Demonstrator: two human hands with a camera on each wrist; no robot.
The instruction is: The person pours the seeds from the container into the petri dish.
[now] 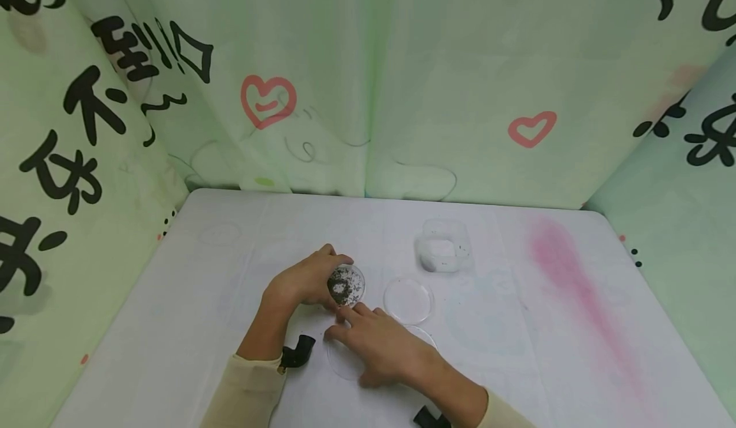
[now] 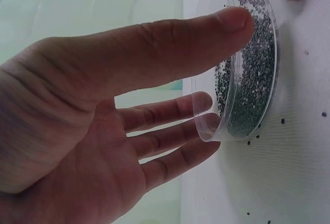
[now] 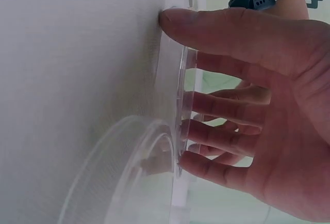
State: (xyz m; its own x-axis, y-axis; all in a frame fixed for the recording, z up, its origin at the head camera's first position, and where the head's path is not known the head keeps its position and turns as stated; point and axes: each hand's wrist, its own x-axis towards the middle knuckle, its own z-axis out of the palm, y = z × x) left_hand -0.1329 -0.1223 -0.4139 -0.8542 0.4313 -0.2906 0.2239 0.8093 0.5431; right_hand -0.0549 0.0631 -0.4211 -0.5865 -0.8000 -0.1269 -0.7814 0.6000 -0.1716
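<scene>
My left hand [image 1: 307, 278] holds a round clear petri dish [image 1: 347, 285] part-filled with small black grains. In the left wrist view, its thumb lies against the near side of the dish and the other fingertips show through the clear wall on the far side. My right hand [image 1: 388, 345] is spread low over a clear, round dish [image 1: 342, 361], fairly straight fingers at its rim and thumb tip down by the table. In the right wrist view, another clear round dish [image 3: 118, 172] stands close by its fingers.
A clear round lid or dish [image 1: 408, 300] lies right of the grains. Behind it is a clear squarish container [image 1: 443, 247]. Loose black grains [image 2: 282, 121] dot the white table [image 1: 489, 364], beside a pink stain [image 1: 566, 268]. Green curtains [image 1: 402, 83] surround it.
</scene>
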